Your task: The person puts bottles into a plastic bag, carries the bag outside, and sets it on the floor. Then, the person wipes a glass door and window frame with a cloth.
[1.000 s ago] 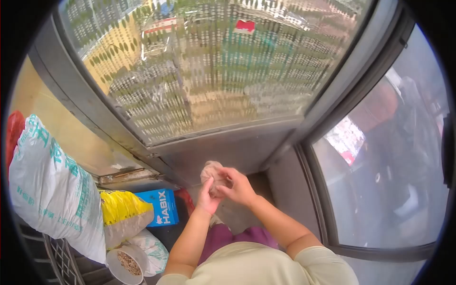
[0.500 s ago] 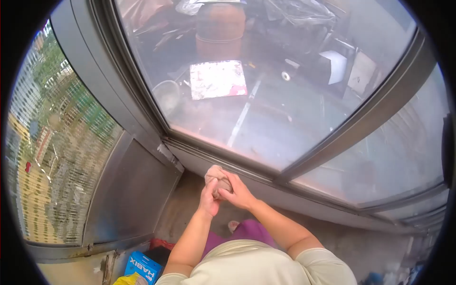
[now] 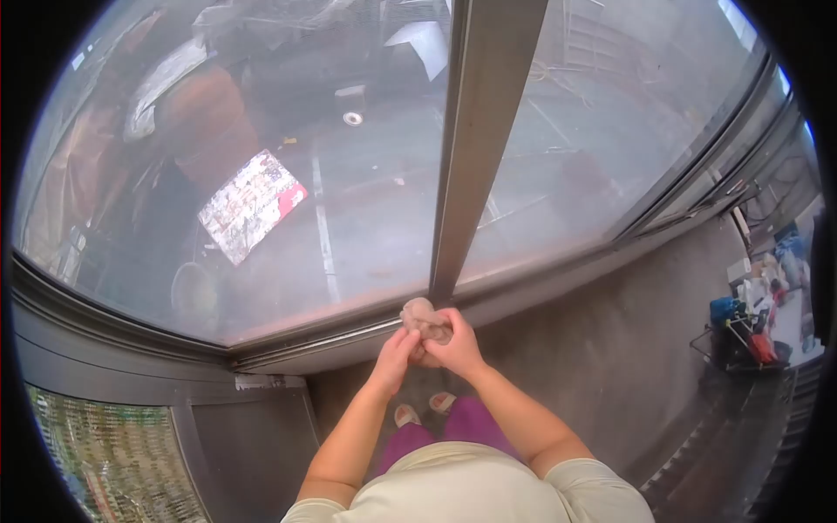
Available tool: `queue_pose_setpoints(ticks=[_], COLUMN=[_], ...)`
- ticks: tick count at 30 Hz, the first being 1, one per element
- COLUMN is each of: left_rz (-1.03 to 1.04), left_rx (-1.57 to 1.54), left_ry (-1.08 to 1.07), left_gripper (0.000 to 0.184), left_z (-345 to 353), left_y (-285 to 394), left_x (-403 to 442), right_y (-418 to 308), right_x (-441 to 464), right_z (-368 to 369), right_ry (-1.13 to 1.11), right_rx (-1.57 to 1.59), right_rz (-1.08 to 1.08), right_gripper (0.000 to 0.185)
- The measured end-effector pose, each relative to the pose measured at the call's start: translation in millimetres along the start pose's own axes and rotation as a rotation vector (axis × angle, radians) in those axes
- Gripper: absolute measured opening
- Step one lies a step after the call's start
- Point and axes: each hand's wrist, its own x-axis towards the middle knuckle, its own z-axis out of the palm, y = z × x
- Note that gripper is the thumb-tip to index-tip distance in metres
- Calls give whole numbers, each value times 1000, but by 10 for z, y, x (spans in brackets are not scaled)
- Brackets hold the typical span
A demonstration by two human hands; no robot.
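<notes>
A crumpled, pinkish-beige cloth-like bundle (image 3: 421,315) is held in front of my body, near the window sill. My left hand (image 3: 397,356) grips its lower left side, fingers pressed against it. On the right side, my right hand (image 3: 458,346) has its thumb and fingers closed round the same bundle. The two hands are close together, and what lies inside the bundle is hidden.
Large glass panes (image 3: 375,209) with a metal post (image 3: 484,113) stand ahead. Behind the glass lies a printed sheet (image 3: 253,205). A patterned panel (image 3: 118,458) is at lower left. Cluttered items on a small table (image 3: 798,327) stand at far right, above the floor (image 3: 610,349).
The view has turned right, from the patterned panel and bags to the glass panes and the floor beyond. Both hands have kept hold of the bundle, with their fingers shifted on it.
</notes>
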Motion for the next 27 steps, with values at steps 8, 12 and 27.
queue_pose_setpoints(ticks=[8,12,27], left_rz=[-13,-77,-337], left_rx=[76,192,377], left_ry=[-132,-245,-736], left_gripper=[37,45,52], left_z=[372,889,4228], left_y=[-133,-151,-1221], left_x=[213,241,808], right_y=[125,217,1229], right_x=[-307,-406,-1484], right_z=[-421,-863,-3967], right_ry=[225,315,715], right_rx=[22,37,49], right_rz=[93,92,188], right_gripper=[48,52,59])
